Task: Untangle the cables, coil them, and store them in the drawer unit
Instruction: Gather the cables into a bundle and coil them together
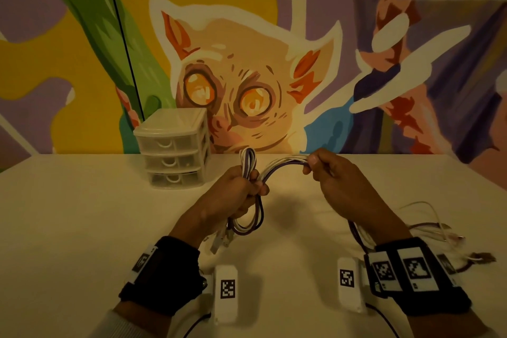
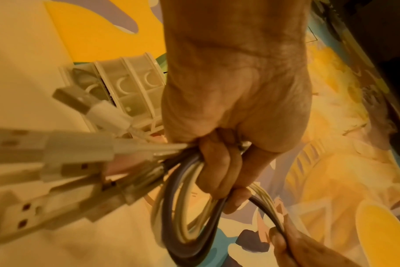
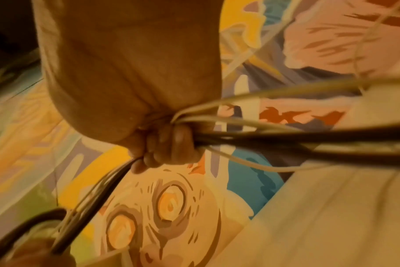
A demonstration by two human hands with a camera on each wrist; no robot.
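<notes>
The left hand (image 1: 236, 192) is curling its fingers (image 2: 217, 173) tightly round the gathered loops of the bundle of white and dark purple plastic-sheathed cables (image 1: 248, 217), holding them above the tabletop. The loops are standing roughly upright through the fist: one bend is rising above the knuckles, a longer one is hanging below the palm. In the left wrist view, several pale USB plugs (image 2: 41, 169) are fanning out from the heel of this hand.

The right hand (image 1: 337, 181) is pinching the same strands between thumb and curled fingertips (image 3: 169, 144), level with the left fist and to its right. Between the two hands a short arch of cable is spanning the gap; its long axis is running left to right, so the free length is lying on the right hand's side. Behind that hand the strands are trailing under the wrist to a loose, uncoiled remainder (image 1: 428, 225) lying on the pale tablecloth-covered table (image 1: 82, 228) near its right edge.

The next turn of coiling probably depends on feeding this arch leftward onto the held loops.

The translucent white three-drawer plastic unit (image 1: 172, 148) is standing at the table's far edge, nearer the left hand, with all drawers appearing closed. Bare cloth is lying between unit and hands.
</notes>
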